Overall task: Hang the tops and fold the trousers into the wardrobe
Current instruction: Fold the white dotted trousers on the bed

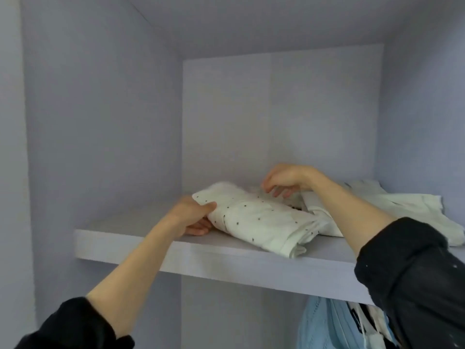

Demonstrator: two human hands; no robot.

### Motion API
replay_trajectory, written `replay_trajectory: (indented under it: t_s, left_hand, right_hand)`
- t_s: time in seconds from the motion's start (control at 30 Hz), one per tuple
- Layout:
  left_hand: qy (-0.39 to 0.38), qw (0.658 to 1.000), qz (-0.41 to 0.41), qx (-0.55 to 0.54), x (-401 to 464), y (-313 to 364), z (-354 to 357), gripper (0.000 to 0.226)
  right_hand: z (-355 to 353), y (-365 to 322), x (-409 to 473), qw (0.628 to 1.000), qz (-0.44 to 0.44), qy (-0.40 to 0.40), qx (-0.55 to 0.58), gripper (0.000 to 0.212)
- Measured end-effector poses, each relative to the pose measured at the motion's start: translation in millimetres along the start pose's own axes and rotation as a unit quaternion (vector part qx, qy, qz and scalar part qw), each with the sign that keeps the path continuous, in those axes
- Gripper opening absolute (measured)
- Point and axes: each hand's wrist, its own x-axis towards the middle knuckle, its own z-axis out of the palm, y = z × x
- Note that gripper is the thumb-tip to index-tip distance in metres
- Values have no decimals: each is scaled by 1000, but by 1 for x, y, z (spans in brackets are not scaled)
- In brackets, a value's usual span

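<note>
The folded white trousers with small dark dots lie on the wardrobe shelf. A plain white folded garment rests just beside them.

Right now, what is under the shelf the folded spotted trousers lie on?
Under the shelf, at the lower right, a light blue top hangs beside darker and white garments. The shelf edge and right sleeve cover their hangers and any rail.

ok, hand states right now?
Left hand: grips the dotted trousers.
Right hand: open, fingers relaxed above the trousers, holding nothing.
</note>
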Motion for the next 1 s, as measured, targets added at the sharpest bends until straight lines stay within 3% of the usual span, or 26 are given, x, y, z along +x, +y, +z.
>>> replay_trajectory:
  t_s: [0.1, 0.17, 0.23, 0.3, 0.4, 0.47, 0.67, 0.83, 1.0]
  left_hand:
    - [57, 966, 106, 230, 21, 6, -9, 36]
    - [109, 929, 210, 285, 32, 15, -10, 34]
    - [82, 899, 301, 306, 42, 21, -2, 16]
    - [3, 861, 337, 382, 51, 17, 12, 25]
    - [-73, 868, 249, 423, 58, 7, 18, 31]
    - [-61, 871, 229, 430, 62, 2, 13, 34]
    - [-41, 822, 197, 533, 61, -1, -24, 42]
    - [-144, 797, 111, 576, 69, 2, -35, 75]
    - [-192, 791, 162, 558, 94, -4, -3, 77]
  right_hand:
    - [8, -5, 3, 995, -57, 43, -72, 18]
    - [11, -12, -5, 988, -94, 85, -85, 33]
    - [17, -17, -20, 985, -89, 74, -127, 38]
    - [25, -21, -38, 982, -51, -4, -179, 45]
    - [36, -26, -54, 964, -21, -98, -247, 66]
    - [40, -27, -56, 953, -37, -100, -284, 72]
    - [51, -25, -33, 951, -76, -98, -284, 63]
    - [56, -11, -6, 966, -58, -113, -224, 64]
    - [47, 13, 6, 967, -16, -103, -230, 62]
